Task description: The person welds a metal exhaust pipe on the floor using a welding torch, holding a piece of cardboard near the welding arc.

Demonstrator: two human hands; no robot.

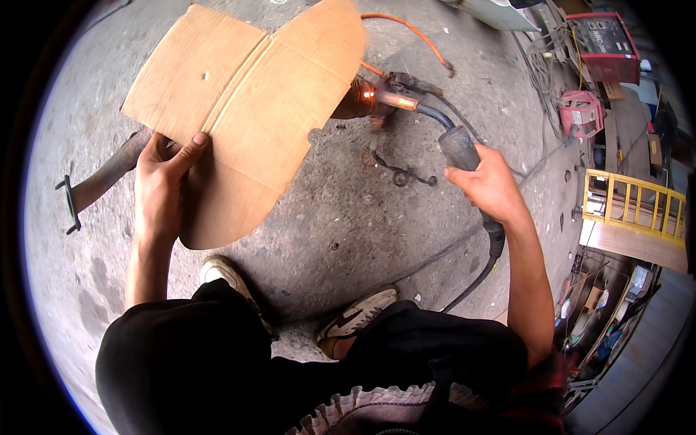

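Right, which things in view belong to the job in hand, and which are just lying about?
In use:
cardboard sheet, in left hand
torch, in right hand
metal pipe, glowing at its end

Apparently just lying about:
yellow frame
shelf clutter
white panel

Can't tell: red machine, orange cable.

Item 1: red box-shaped machine (600, 47), upper right. A line of light capital letters followed by numerals is borne on its dark front panel (607, 38); the characters are seen turned on their side. Smaller light marks are set near the panel's upper end, too small to be read.

Item 2: pinkish-red unit (581, 114), just below item 1. A pale patch is carried on its face; whether lettering is printed there cannot be told.
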